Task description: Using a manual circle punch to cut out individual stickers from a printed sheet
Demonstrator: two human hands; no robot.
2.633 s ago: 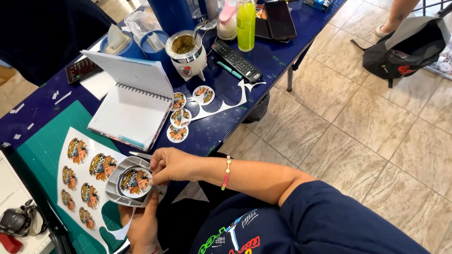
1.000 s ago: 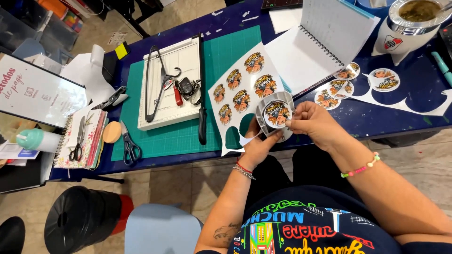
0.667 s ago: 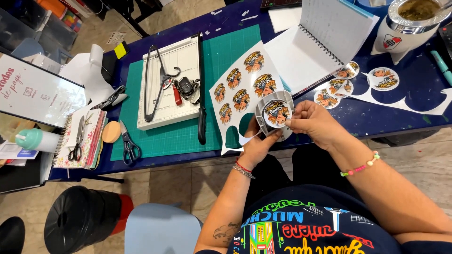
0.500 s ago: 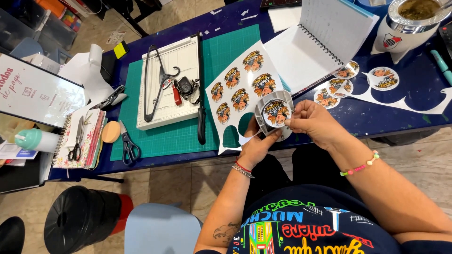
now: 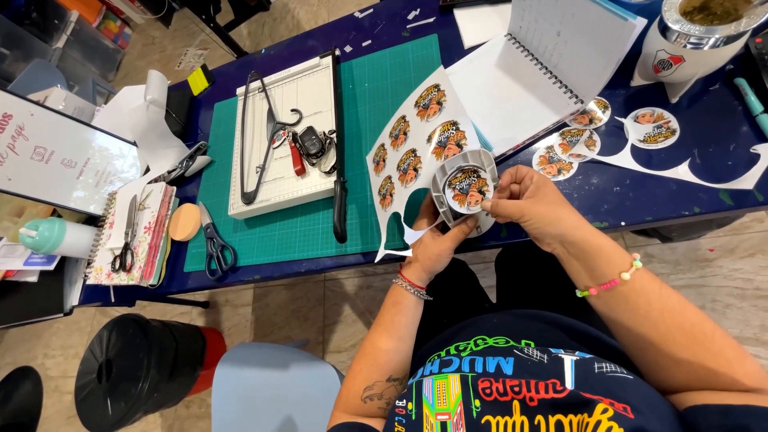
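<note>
My left hand (image 5: pixel 432 244) grips a grey round cutter (image 5: pixel 464 189) from below, over the sticker sheet (image 5: pixel 416 140) of round printed pictures. My right hand (image 5: pixel 528 204) pinches the cutter's right edge with its fingertips. A round picture shows inside the cutter's ring. The sheet lies partly on a green cutting mat (image 5: pixel 352 152) and has cut-out holes near its lower edge. Several cut round stickers (image 5: pixel 576 144) lie on the blue table (image 5: pixel 640 200) to the right.
A white paper trimmer (image 5: pixel 280 136) carries a black hanger and keys. An open spiral notebook (image 5: pixel 552 56), a white cup (image 5: pixel 692 36), scissors (image 5: pixel 214 244), a notebook with another pair (image 5: pixel 132 236) and a black bin (image 5: pixel 136 372) are nearby.
Since 2.6 s ago the view has swung round to face the table from the other side. Over the last second both hands stay on the cutter, barely shifting.
</note>
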